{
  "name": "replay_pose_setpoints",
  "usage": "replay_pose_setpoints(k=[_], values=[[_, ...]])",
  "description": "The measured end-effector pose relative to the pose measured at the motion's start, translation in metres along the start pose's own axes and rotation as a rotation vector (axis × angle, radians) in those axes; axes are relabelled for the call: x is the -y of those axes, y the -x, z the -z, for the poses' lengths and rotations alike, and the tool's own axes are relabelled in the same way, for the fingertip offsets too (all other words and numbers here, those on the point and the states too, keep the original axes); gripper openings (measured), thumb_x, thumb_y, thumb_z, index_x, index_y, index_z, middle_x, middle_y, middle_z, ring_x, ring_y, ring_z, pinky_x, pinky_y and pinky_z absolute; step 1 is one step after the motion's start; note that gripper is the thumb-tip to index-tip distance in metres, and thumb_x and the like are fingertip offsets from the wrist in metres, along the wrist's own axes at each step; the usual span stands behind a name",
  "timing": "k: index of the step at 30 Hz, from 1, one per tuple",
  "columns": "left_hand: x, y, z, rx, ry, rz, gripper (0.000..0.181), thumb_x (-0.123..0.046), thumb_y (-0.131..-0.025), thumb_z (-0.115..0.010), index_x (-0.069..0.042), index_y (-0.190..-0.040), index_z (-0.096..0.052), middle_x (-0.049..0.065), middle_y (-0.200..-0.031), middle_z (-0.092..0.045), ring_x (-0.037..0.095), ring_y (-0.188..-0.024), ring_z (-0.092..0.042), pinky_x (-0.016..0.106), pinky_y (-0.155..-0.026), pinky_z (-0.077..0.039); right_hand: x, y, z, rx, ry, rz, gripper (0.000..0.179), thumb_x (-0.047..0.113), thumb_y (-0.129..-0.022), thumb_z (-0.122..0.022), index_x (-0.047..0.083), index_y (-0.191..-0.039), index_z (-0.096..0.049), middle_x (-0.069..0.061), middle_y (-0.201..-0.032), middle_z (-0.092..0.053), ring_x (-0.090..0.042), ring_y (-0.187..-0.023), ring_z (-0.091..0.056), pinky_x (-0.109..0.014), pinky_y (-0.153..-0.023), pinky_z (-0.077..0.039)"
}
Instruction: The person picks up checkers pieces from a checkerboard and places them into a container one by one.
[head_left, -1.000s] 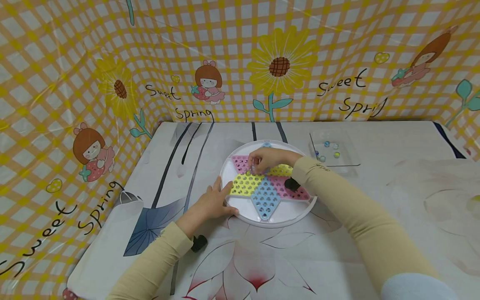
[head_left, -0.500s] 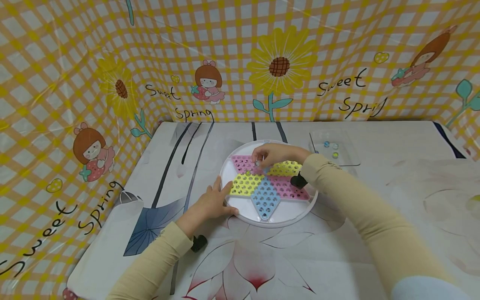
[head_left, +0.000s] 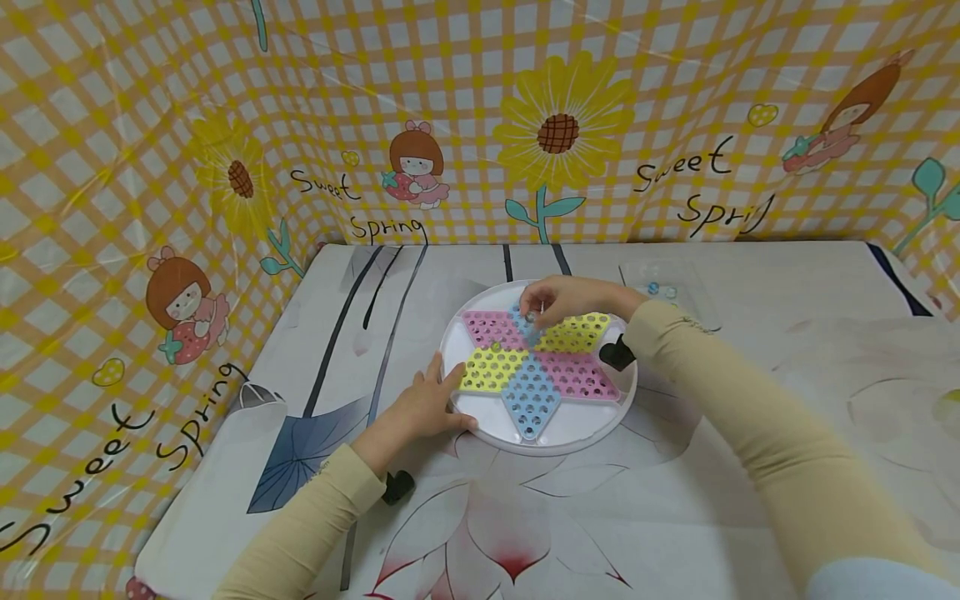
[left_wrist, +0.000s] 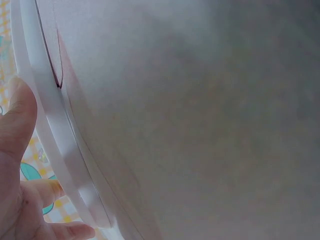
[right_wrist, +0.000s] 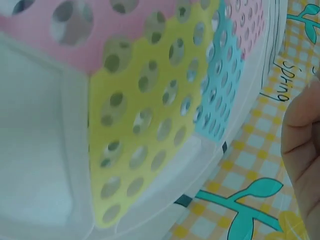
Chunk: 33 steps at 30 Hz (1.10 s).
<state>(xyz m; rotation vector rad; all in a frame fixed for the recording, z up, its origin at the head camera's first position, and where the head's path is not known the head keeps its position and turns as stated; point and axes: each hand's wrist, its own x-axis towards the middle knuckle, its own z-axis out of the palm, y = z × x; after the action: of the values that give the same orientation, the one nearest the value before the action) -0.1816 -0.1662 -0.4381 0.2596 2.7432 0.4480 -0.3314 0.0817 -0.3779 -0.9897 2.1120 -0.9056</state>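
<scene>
A round white Chinese checkers board (head_left: 480, 410) lies on the table, its star of pink, yellow and blue sections full of holes. My left hand (head_left: 427, 403) rests on its left rim with spread fingers; in the left wrist view the hand (left_wrist: 17, 130) touches the rim from the side. Above the far blue section, the right hand (head_left: 567, 298) pinches a clear glass marble (head_left: 530, 317) between thumb and fingertips. One yellow-green marble (head_left: 496, 345) sits in a hole between pink and yellow. In the right wrist view only part of that hand (right_wrist: 300, 140) shows, with the marble hidden.
Behind the right forearm stands a clear plastic tray (head_left: 628, 268), partly covered by the sleeve, with blue and clear marbles (head_left: 653, 288) in sight. A checked, flower-printed cloth (head_left: 465, 83) hangs upright along the table's back and left edges.
The right hand has moved away from the pink section, to the right and back over the blue one, carrying the marble. Its sleeve now covers more of the tray. The left hand stays put.
</scene>
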Motion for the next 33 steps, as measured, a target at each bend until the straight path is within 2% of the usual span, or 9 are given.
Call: replay_pose_setpoints(k=[8,14,19,33], values=[[0.001,0.000,-0.001,-0.004,0.005,-0.005,0.090,-0.052,-0.076,-0.066,-0.017,-0.147,-0.022,0.023,-0.151,-0.003,0.050,-0.128,-0.025,0.055,-0.091,-0.040,-0.004,0.012,0.010,-0.025,0.004,0.006,0.015,0.002,-0.083,-0.060,-0.003,-0.096,-0.054,-0.006,-0.084,-0.050,-0.017,-0.075,-0.045,-0.025,-0.063,-0.042],[0.001,0.000,-0.001,0.002,0.005,-0.002,0.090,-0.052,-0.076,-0.065,-0.018,-0.147,-0.022,0.023,-0.151,-0.003,0.049,-0.129,-0.025,0.055,-0.091,-0.040,-0.009,0.024,0.019,-0.035,-0.035,-0.059,0.019,0.004,-0.084,-0.061,-0.003,-0.100,-0.052,-0.007,-0.084,-0.049,-0.016,-0.072,-0.045,-0.030,-0.065,-0.044],[0.002,0.000,0.000,0.002,0.007,0.000,0.090,-0.052,-0.076,-0.065,-0.018,-0.147,-0.021,0.022,-0.151,-0.002,0.049,-0.129,-0.023,0.055,-0.092,-0.039,-0.013,0.037,0.025,-0.066,-0.045,-0.108,0.021,0.007,-0.084,-0.062,0.000,-0.101,-0.052,-0.008,-0.087,-0.051,-0.019,-0.075,-0.046,-0.035,-0.069,-0.045],[0.001,0.000,0.000,0.002,0.008,-0.001,0.090,-0.052,-0.076,-0.065,-0.018,-0.147,-0.021,0.022,-0.151,-0.002,0.049,-0.129,-0.024,0.055,-0.092,-0.040,-0.026,0.064,0.039,-0.142,-0.048,-0.135,0.021,0.008,-0.084,-0.062,0.000,-0.102,-0.052,-0.008,-0.089,-0.051,-0.021,-0.079,-0.045,-0.034,-0.069,-0.043]])
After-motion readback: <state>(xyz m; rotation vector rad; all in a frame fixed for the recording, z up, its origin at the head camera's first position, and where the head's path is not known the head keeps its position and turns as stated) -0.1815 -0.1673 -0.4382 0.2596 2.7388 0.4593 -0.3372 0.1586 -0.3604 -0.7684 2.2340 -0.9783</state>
